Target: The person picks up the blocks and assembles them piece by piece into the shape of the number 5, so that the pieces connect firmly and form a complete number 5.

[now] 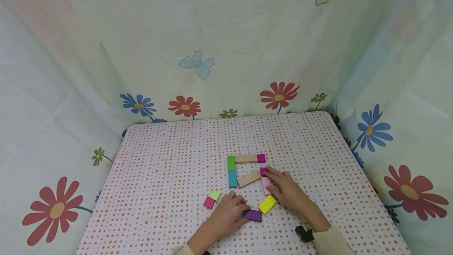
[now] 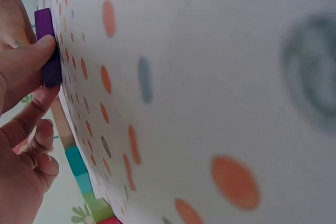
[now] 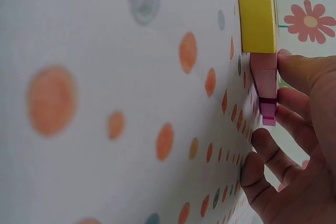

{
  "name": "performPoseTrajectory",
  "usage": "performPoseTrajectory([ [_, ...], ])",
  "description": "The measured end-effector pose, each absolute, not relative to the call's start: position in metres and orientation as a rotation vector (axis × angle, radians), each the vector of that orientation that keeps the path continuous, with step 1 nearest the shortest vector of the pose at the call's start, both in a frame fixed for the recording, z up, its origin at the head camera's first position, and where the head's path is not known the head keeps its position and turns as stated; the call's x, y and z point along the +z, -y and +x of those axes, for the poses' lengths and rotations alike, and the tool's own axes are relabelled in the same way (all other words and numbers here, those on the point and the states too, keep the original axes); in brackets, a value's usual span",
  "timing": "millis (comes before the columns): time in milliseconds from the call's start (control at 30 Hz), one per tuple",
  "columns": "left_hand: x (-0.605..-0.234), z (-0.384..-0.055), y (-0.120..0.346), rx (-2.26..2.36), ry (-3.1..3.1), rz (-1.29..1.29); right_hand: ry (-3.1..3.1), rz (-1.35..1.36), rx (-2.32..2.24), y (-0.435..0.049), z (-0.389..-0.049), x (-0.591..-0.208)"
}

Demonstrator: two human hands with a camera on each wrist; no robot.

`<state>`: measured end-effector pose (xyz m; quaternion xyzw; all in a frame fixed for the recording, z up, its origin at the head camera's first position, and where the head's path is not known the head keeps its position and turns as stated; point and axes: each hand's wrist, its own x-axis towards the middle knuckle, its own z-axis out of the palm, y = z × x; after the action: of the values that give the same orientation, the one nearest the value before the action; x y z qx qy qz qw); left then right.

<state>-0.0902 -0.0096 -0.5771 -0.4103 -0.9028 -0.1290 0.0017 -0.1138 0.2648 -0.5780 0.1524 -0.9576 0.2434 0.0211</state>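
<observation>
My left hand (image 1: 238, 209) lies on the dotted tablecloth (image 1: 170, 160), with thumb and a finger pinching the end of a purple block (image 1: 253, 215); the left wrist view shows that purple block (image 2: 48, 45) held between two fingertips. My right hand (image 1: 279, 186) reaches forward with fairly straight fingers. Its thumb lies against a pink block (image 1: 265, 185), and its index tip touches a small magenta block (image 1: 263, 171). The right wrist view shows the pink block (image 3: 264, 80) under my thumb, with a yellow block (image 3: 256, 11) just before it.
Further back, a green block (image 1: 231, 163), a teal block (image 1: 232, 178), two plain wooden bars (image 1: 246, 159) and a magenta block (image 1: 261, 158) form a flat figure. A light green block (image 1: 215, 195) and a red-pink block (image 1: 209, 202) lie left of my left hand. Flowered sheets wall the table.
</observation>
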Motion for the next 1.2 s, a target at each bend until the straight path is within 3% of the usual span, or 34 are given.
performPoseTrajectory([
  [1000, -0.573, -0.084, 0.002, -0.376, 2.852, -1.303, 2.96, 0.471, 0.775, -0.266, -0.113, -0.578],
  [1200, -0.571, -0.088, 0.013, -0.487, 2.925, -1.177, 2.977, 0.459, 0.781, -0.265, -0.113, -0.575],
])
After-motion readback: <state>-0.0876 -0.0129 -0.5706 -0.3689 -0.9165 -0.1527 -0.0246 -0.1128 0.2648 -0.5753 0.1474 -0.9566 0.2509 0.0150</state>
